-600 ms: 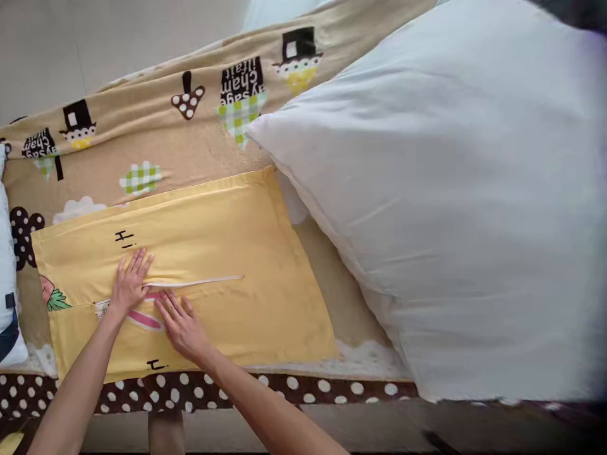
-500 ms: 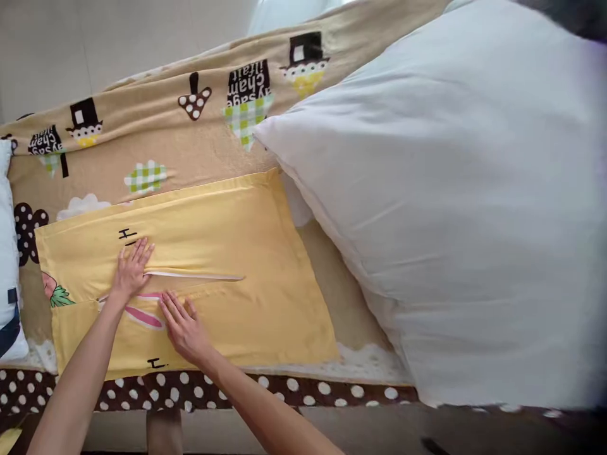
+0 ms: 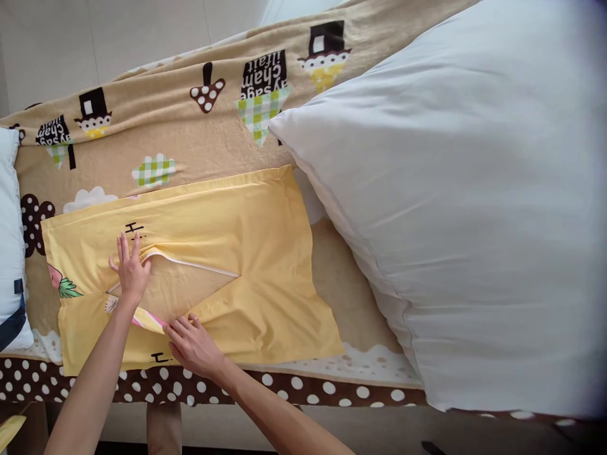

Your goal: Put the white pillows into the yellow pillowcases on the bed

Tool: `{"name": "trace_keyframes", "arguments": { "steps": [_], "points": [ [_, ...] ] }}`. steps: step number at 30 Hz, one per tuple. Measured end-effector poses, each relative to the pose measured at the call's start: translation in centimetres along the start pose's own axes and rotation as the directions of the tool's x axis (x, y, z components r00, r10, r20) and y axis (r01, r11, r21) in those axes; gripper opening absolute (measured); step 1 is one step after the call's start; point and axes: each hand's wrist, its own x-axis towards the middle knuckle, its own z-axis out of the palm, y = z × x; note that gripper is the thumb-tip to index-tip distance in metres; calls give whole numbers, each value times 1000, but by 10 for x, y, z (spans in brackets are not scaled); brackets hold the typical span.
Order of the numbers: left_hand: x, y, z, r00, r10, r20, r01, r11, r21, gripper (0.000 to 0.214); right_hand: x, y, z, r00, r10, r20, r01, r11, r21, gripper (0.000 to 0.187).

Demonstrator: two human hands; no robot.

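A yellow pillowcase (image 3: pixel 265 240) with printed letters, a pineapple and pink patches lies flat, and a diamond-shaped opening (image 3: pixel 184 278) gapes in its middle with white edging along the far side. On the far edge of that opening rests my left hand (image 3: pixel 131 268), fingers spread and pressed to the cloth, thumb by the white edging. My right hand (image 3: pixel 192 344) lies on the near edge, its fingers extended over the turned-back fabric. Neither hand is wrapped around anything. Inside the gap a lighter yellow layer of cloth shows.
Beneath everything is a beige patterned blanket (image 3: pixel 203 142) with a brown polka-dot border (image 3: pixel 322 388). A large white pillow (image 3: pixel 417 208) covers the right side, its corner pointing at the pillowcase. Another white padded item (image 3: pixel 9 240) with a dark band sits at the left edge.
The narrow slit in the pillowcase has widened into a diamond. My left hand's edge has shifted away from me, and my right hand has drawn the near edge toward me.
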Motion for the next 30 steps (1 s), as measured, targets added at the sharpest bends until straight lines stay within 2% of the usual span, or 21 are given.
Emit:
{"name": "trace_keyframes", "arguments": {
  "steps": [1, 3, 6, 8, 10, 13, 16, 18, 19, 21, 22, 23, 25, 28, 30],
  "points": [
    [-16, 0, -3, 999, 10, -36, -11, 1000, -16, 67, 1, 3, -5, 999, 29, -29, -29, 1000, 3, 22],
    [-57, -4, -6, 988, 136, -76, -140, 989, -50, 63, 2, 13, -13, 987, 126, -103, -127, 992, -6, 13],
    [-127, -14, 2, 918, 395, -7, -392, 907, -152, 44, -2, 29, -22, 967, 206, -152, -212, 977, -22, 20],
    [-166, -21, 14, 902, 427, 70, -402, 887, -227, 30, -9, 35, -25, 981, 159, -109, -160, 987, -7, 22],
    [-193, -25, 28, 918, 382, 109, -344, 902, -262, 23, -18, 35, -25, 996, 77, -48, -75, 997, 27, 17],
    [-204, -33, 44, 942, 328, 74, -299, 918, -260, 23, -34, 31, -25, 998, 26, -49, -25, 999, 27, 19],
    [-192, -51, 51, 973, 213, -87, -227, 949, -219, 39, -51, 38, -23, 982, 74, -175, -92, 992, -92, 40],
    [-181, -73, 51, 975, 15, -223, -59, 980, -188, 51, -65, 58, -21, 946, 161, -281, -219, 957, -190, 51],
    [-176, -85, 51, 956, -114, -272, 66, 981, -180, 55, -73, 71, -19, 905, 239, -352, -329, 917, -223, 56],
    [-173, -113, 51, 888, -339, -310, 301, 939, -163, 59, -90, 101, -16, 773, 400, -493, -561, 794, -235, 61],
    [-175, -126, 51, 866, -401, -300, 373, 916, -147, 60, -100, 116, -14, 714, 455, -533, -638, 737, -225, 61],
    [-180, -138, 51, 856, -434, -279, 416, 901, -123, 59, -110, 128, -12, 682, 486, -547, -677, 702, -220, 62],
    [-197, -159, 51, 837, -482, -260, 482, 873, -71, 59, -129, 144, -9, 680, 500, -537, -689, 687, -233, 62],
    [-227, -182, 47, 717, -638, -281, 647, 759, -74, 61, -155, 147, -11, 661, 500, -559, -707, 665, -241, 61],
    [-239, -194, 40, 662, -700, -267, 697, 707, -124, 61, -167, 144, -16, 648, 513, -563, -719, 656, -230, 61]
  ]
}}
